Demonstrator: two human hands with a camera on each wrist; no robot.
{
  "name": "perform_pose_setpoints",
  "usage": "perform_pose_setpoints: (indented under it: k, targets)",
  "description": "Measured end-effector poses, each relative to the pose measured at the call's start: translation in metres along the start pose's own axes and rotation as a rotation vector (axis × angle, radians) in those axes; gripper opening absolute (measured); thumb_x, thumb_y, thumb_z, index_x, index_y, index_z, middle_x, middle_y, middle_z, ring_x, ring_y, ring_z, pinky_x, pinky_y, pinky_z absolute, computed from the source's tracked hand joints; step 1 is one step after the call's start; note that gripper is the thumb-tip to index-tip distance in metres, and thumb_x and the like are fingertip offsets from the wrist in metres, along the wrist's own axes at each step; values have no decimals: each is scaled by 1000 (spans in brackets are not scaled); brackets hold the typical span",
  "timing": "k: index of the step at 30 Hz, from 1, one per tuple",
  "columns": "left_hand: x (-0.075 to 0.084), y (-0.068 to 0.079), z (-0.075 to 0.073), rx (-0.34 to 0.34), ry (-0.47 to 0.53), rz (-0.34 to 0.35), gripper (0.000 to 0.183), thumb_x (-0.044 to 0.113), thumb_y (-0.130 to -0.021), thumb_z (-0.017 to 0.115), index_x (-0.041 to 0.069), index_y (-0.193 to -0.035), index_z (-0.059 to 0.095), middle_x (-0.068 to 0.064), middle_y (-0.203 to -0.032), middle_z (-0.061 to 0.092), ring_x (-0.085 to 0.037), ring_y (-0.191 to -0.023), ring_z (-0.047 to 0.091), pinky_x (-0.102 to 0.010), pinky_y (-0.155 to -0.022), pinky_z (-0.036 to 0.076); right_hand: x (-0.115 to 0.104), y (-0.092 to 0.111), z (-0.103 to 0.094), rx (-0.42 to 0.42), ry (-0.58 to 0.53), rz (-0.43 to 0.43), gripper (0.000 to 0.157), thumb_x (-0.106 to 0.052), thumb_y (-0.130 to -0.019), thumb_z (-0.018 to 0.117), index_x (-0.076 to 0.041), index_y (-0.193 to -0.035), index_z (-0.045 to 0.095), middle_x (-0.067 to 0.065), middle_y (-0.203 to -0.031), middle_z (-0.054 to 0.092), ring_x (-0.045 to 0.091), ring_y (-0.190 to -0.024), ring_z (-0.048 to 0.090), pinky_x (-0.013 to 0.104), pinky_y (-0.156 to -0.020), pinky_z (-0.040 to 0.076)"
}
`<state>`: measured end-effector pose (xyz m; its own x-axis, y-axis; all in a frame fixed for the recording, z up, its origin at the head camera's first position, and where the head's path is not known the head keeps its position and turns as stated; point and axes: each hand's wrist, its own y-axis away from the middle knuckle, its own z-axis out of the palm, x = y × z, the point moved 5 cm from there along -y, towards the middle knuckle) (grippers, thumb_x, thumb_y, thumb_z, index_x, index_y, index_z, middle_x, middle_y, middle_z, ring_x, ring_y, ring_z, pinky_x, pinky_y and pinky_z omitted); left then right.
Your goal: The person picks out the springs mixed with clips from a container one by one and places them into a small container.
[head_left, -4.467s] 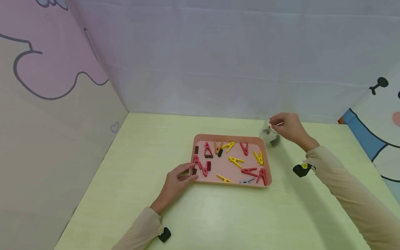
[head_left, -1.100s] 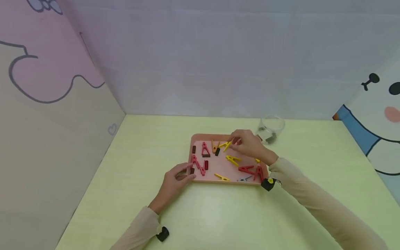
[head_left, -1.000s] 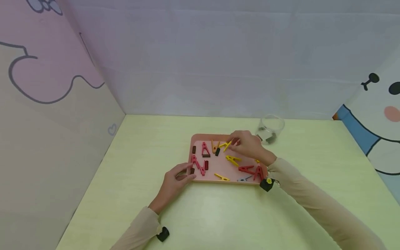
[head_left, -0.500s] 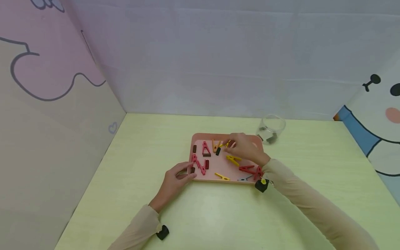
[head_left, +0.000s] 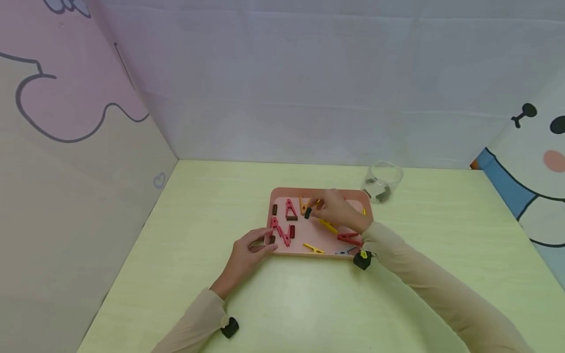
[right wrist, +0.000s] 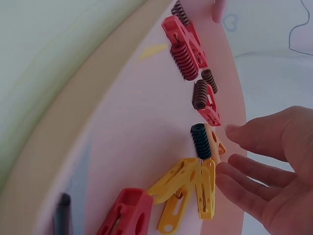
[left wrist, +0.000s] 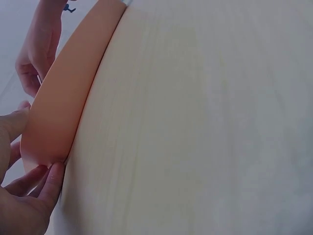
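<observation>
A pink tray (head_left: 295,191) holds red, yellow, orange and grey-blue plastic clothespins and several ribbed, spring-like cylinders. My left hand (head_left: 244,254) grips the tray's near left corner, with thumb and fingers on both sides of its wall. Over the tray's far part, my right hand (head_left: 337,212) hovers beside a dark green ribbed cylinder (right wrist: 200,141). In the right wrist view its thumb and fingers are apart, with nothing seen between them. Close to those fingertips lie a yellow clothespin (right wrist: 206,188) and an orange clothespin (right wrist: 215,142). The right hand hides some clothespins in the head view.
A clear jar (head_left: 385,179) with several dark pieces in it stands behind the tray's far right corner. The pale table (head_left: 198,206) meets a white wall sheet (head_left: 282,98) at the back. Printed panels flank both sides.
From above the jar, my right hand has come down to the tray. It has since slid left from the yellow clothespin toward the dark green cylinder. My left hand keeps its place.
</observation>
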<state>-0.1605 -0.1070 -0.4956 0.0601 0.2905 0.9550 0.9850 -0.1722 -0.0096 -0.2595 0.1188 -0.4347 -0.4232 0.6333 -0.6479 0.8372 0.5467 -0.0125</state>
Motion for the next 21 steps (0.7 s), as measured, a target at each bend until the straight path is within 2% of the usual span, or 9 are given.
perform_pose_setpoints:
  k: [8, 17, 21]
  targets:
    - [0, 0, 0, 3, 2, -9, 46, 28, -82, 74, 17, -125, 63, 4, -127, 56, -16, -110, 58, -23, -85, 52, 3, -7, 8, -39, -18, 73, 13, -2, -82, 70, 1, -95, 70, 13, -95, 66, 22, -78, 58, 29, -67, 53]
    - [-2, 0, 0, 4, -11, -21, 47, 32, -82, 74, 18, -126, 63, 5, -127, 55, -16, -109, 58, -23, -84, 52, 3, -14, 15, -47, 11, 88, 9, 0, -81, 71, -1, -90, 71, 10, -89, 67, 20, -77, 57, 29, -68, 54]
    - [-3, 0, 0, 3, -2, -1, 48, 33, -81, 74, 18, -126, 63, 5, -127, 56, -16, -109, 58, -23, -84, 52, 1, -15, 16, -42, 27, 88, 7, 0, -80, 72, -1, -88, 72, 10, -88, 68, 20, -76, 58, 28, -66, 53]
